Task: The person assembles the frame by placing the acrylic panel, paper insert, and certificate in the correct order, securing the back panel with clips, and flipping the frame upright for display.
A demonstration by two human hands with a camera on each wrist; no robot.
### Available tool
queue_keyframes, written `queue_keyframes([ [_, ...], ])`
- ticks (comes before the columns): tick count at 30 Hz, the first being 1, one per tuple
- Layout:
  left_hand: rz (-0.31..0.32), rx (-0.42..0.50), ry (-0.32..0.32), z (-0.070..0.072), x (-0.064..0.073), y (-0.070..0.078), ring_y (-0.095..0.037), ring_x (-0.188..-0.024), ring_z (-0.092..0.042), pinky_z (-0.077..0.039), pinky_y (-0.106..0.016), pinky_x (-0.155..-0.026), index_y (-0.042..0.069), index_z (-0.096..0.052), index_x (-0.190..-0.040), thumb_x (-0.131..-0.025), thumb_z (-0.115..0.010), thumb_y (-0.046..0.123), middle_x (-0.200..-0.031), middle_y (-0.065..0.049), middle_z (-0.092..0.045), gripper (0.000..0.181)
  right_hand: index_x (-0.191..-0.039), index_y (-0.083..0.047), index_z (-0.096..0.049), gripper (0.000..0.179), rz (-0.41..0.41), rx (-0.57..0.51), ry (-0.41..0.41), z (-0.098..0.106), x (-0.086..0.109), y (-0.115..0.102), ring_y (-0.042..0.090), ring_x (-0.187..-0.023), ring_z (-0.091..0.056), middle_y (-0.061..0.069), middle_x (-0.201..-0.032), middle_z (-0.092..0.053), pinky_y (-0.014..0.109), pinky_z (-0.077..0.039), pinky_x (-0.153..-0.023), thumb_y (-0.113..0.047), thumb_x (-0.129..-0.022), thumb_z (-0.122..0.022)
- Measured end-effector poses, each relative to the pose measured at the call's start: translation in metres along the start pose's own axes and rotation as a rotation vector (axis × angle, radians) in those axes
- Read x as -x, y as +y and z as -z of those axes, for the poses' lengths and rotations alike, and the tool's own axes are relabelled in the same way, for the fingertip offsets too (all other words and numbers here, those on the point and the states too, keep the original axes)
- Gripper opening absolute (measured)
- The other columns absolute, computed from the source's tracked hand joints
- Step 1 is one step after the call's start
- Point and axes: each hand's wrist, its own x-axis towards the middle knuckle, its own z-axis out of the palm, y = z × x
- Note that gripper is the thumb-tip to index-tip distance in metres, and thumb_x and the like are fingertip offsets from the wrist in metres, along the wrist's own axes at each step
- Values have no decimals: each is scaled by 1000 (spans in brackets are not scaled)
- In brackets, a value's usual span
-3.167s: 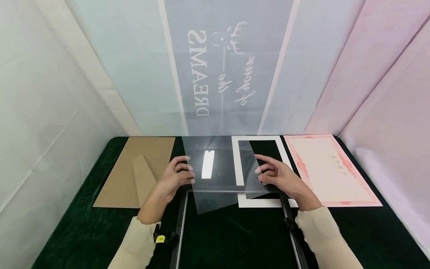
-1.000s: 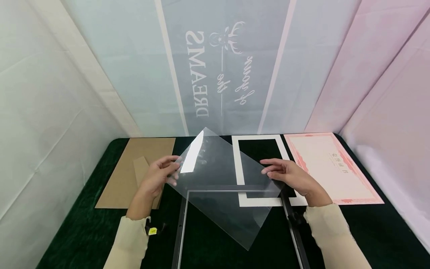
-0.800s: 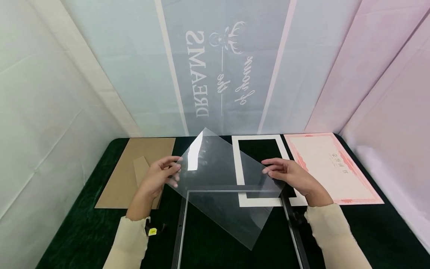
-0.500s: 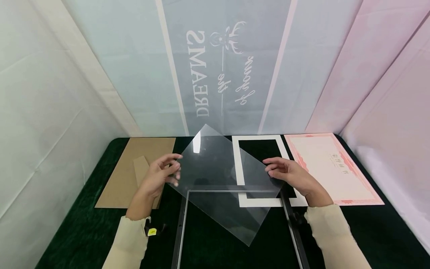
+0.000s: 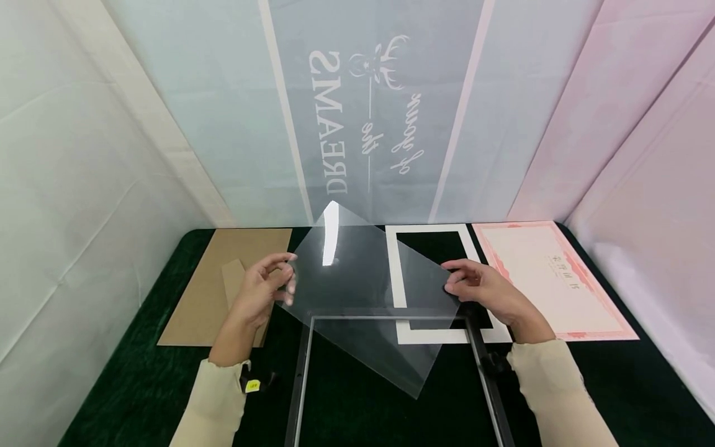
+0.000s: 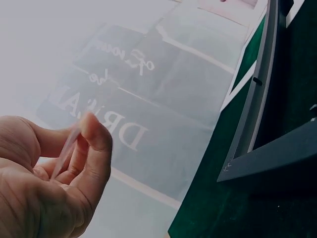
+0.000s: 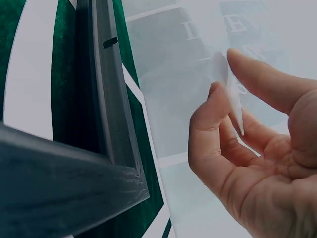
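A clear plastic sheet [image 5: 357,279] hangs over the dark picture frame [image 5: 391,315], turned askew so that one corner points away and another toward me. My left hand [image 5: 262,288] pinches its left side; the left wrist view shows the sheet's thin edge [image 6: 67,151] against a fingertip, other fingers curled. On the far side, my right hand [image 5: 486,295] grips the right part between thumb and bent fingers [image 7: 210,131]. Through the sheet show the frame's far bar and part of a white mat board [image 5: 395,267]. The near end of the frame is out of view.
At the left lies a brown backing board [image 5: 195,298] with a stand flap [image 5: 237,282]. A pink-bordered certificate [image 5: 536,279] lies at the right. Dark green cloth [image 5: 128,385] covers the table, and a printed curtain [image 5: 368,124] hangs right behind.
Compared with the oldest frame, the sheet has turned, its corners now pointing away and toward me, and my hands have moved wider apart. Over the last second its near corner has risen slightly.
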Motion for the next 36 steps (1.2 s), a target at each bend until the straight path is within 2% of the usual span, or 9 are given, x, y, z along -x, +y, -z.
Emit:
queue_keyframes([
  [10, 55, 1, 57, -5, -1, 2, -7, -63, -60, -56, -22, -53, 2, -52, -125, -102, -55, 7, -83, 4, -57, 25, -148, 0, -36, 59, 78, -91, 140, -3, 1, -4, 6, -92, -67, -5, -103, -63, 24, -59, -80, -12, -97, -64],
  [19, 132, -27, 34, -6, -1, 3, -10, -69, -62, -57, -25, -54, 0, -46, -126, -102, -52, 6, -90, 3, -58, 26, -145, 1, -42, 55, 41, -50, 189, -3, 2, -4, 0, -94, -66, -4, -113, -56, 21, -57, -80, -19, -99, -63],
  [23, 149, -68, -5, -5, -1, 6, -10, -82, -62, -57, -28, -81, 6, -45, -125, -102, -50, 7, -93, 5, -61, 23, -147, 2, -40, 58, 31, -39, 192, 0, 1, -5, 0, -92, -66, -5, -111, -58, 21, -57, -80, -19, -98, -64],
  [25, 150, -84, -19, -6, -1, 7, -10, -94, -60, -46, -35, -101, 9, -46, -123, -102, -51, 11, -93, 7, -63, 22, -147, 3, -38, 60, 32, -42, 197, 0, 1, -6, 0, -91, -66, -9, -107, -61, 21, -57, -79, -18, -98, -64],
  [27, 149, -92, -24, -7, 0, 7, -8, -104, -58, -35, -39, -110, 12, -48, -120, -103, -52, 14, -92, 9, -63, 18, -147, 4, -38, 60, 34, -39, 201, 0, 1, -6, 0, -89, -66, -12, -104, -62, 21, -57, -79, -18, -98, -64],
  [30, 160, -81, -34, -9, 1, 8, -9, -100, -60, -50, -36, -98, 14, -49, -115, -104, -51, 21, -87, 9, -63, 13, -145, 6, -39, 58, 35, -26, 206, -1, 2, -5, 0, -89, -66, -13, -103, -62, 20, -56, -78, -18, -98, -64],
  [32, 168, -62, -40, -10, 2, 8, -10, -84, -64, -59, -31, -76, 14, -48, -114, -106, -49, 22, -81, 6, -61, 11, -144, 6, -41, 56, 35, -21, 206, -2, 2, -4, 0, -88, -66, -13, -102, -62, 20, -56, -78, -19, -98, -64],
  [34, 184, -37, -44, -11, 2, 7, -12, -66, -63, -59, -31, -58, 13, -47, -114, -106, -47, 23, -74, 4, -58, 12, -143, 4, -43, 55, 31, -16, 202, -4, 2, -2, 0, -88, -66, -12, -102, -62, 20, -56, -79, -20, -98, -64],
  [36, 197, -28, -52, -13, 2, 7, -12, -60, -62, -59, -29, -56, 11, -46, -119, -107, -47, 22, -72, 3, -55, 16, -143, 3, -44, 54, 24, -13, 196, -5, 2, -1, 0, -88, -66, -12, -103, -62, 21, -57, -79, -20, -98, -64],
])
